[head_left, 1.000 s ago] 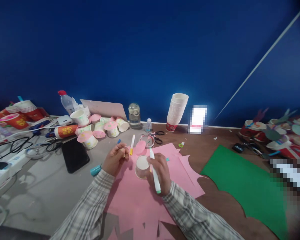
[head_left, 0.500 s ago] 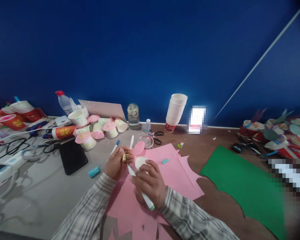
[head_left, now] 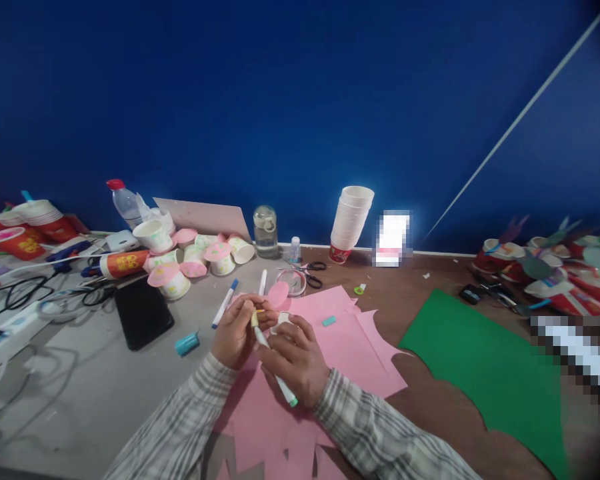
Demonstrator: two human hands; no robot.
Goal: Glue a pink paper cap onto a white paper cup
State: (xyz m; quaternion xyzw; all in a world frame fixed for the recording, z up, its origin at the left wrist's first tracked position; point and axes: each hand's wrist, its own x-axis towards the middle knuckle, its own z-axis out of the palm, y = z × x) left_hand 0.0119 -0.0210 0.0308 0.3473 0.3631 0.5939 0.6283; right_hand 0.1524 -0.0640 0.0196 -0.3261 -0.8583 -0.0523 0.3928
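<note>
Head cam: pink paper (head_left: 280, 437) nearest; R hand (head_left: 300, 367) grips white marker (head_left: 283, 387), tip end at small yellowish piece (head_left: 255, 318), prob. cap, pinched in L hand (head_left: 235, 330); can't tell if seated. Pale cup (head_left: 281, 321) just behind, no pink top, prob. unfinished. Pink disc (head_left: 279, 294) beyond. Pink-topped cups (head_left: 219, 253) farther, approx. done.

Objects around the transparent jar (head_left: 266, 238).
Left: red-capped bottle (head_left: 125, 204); nearer left: black flat device (head_left: 144, 317); farther left: white power strip (head_left: 24, 325).
</note>
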